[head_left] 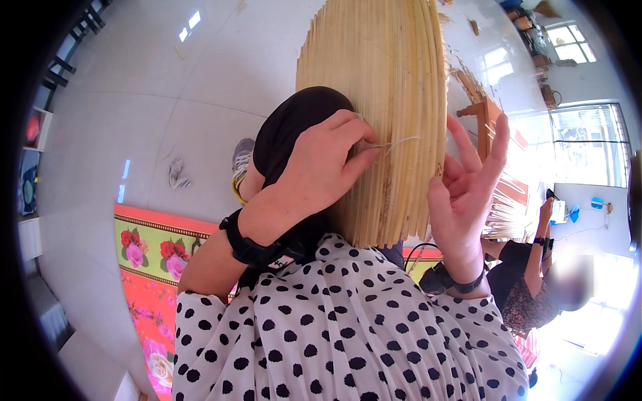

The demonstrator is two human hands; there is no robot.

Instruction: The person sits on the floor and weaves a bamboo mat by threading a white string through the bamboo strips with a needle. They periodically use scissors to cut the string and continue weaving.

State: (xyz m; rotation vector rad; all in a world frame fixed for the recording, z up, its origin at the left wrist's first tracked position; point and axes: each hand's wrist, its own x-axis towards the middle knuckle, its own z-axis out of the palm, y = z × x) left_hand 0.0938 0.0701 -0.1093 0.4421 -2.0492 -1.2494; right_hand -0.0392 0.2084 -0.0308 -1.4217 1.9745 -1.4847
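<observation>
Two hands work on a panel of thin bamboo strips held upright over the lap.

The bamboo panel (381, 100) is pale yellow, ribbed, with a curved edge. The left hand (324, 164) presses on its face, fingers closed and pinching a thin pale thread (400, 142). The right hand (465, 190) is open just beside the panel's right edge, fingers spread. A flowered mat (150, 267) lies on the glossy white floor (134, 120); another person (535, 281) sits at the right.
</observation>
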